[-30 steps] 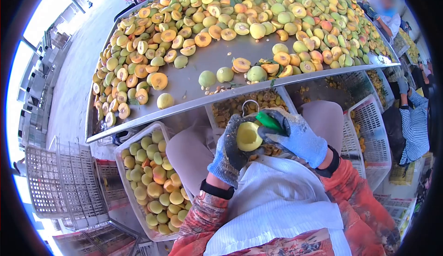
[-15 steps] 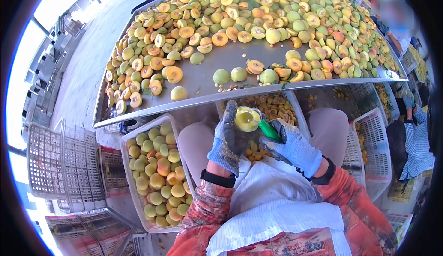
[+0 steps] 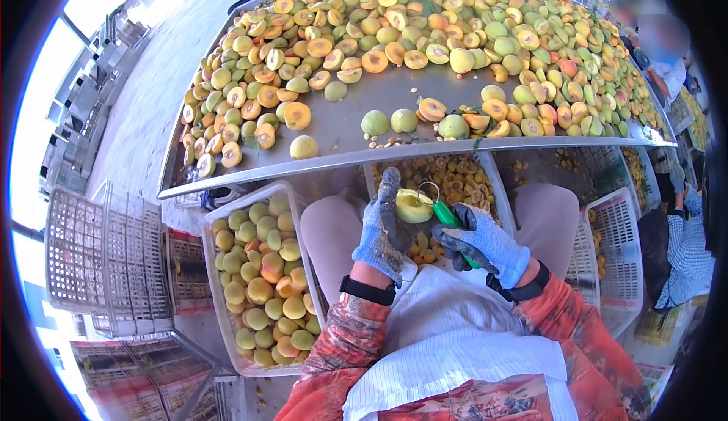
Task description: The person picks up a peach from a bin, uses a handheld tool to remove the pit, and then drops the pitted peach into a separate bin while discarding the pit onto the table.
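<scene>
My left hand (image 3: 381,227), in a blue and grey work glove, holds a yellow-green peach half (image 3: 413,208) between thumb and fingers, cut side up. The glove's thumb points up toward the table edge. In my right hand (image 3: 487,240), gloved alike, is a green-handled pitting tool (image 3: 445,215) with a round metal loop at its end. That loop stands at the upper right rim of the peach half. Both hands are over my lap, just in front of the metal table (image 3: 345,127).
Peach halves (image 3: 375,61) cover much of the table. A crate of whole peaches (image 3: 262,284) stands left of my legs. Below the table edge a crate (image 3: 494,190) contains cut pieces. Stacked crates (image 3: 106,262) are further left; a person (image 3: 686,231) is at the right.
The pitting tool's loop has come out of the peach half's middle to its upper right rim. The peach half has tilted, and my hands have shifted slightly right and down.
</scene>
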Available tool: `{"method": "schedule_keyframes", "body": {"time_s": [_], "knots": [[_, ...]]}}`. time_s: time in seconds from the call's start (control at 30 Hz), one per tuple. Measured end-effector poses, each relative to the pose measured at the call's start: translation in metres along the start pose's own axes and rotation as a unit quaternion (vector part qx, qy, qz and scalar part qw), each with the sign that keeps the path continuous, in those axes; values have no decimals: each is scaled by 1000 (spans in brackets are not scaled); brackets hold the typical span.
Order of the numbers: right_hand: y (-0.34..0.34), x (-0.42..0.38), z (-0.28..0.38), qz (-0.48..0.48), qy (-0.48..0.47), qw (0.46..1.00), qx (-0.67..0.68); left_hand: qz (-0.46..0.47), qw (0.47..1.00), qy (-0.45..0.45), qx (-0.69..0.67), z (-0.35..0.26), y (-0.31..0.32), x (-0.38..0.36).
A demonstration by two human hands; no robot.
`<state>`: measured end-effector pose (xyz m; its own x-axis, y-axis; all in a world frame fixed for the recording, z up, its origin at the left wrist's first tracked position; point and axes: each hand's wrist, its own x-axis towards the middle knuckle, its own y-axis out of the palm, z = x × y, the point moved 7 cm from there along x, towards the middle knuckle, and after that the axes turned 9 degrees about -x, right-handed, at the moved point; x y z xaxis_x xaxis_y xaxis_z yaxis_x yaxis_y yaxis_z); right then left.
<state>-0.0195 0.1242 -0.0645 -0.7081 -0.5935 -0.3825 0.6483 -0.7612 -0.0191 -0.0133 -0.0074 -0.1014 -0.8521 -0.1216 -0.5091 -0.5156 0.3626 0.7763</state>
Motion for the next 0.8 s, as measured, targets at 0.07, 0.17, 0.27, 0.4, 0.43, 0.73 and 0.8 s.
{"method": "schedule_keyframes", "body": {"time_s": [0.07,0.17,0.27,0.4,0.43,0.73,0.8], "knots": [[6,-2,0,16,24,999,46,-17,1000,-4,3,1,-9,1],[12,-4,-5,36,55,993,94,57,992,80,73,-8,-8,3],[13,-4,-3,8,39,999,0,-19,999,5,-41,-2,-16,8],[15,-7,20,-86,-130,952,-264,106,987,-26,-114,-3,0,5],[17,-8,19,-86,-129,952,-265,110,986,-24,-125,-5,3,2],[26,-13,23,-168,-220,813,-513,148,983,-44,-102,-8,20,1],[27,-18,17,-170,-219,789,-548,136,983,-54,-106,-3,22,-1]]}}
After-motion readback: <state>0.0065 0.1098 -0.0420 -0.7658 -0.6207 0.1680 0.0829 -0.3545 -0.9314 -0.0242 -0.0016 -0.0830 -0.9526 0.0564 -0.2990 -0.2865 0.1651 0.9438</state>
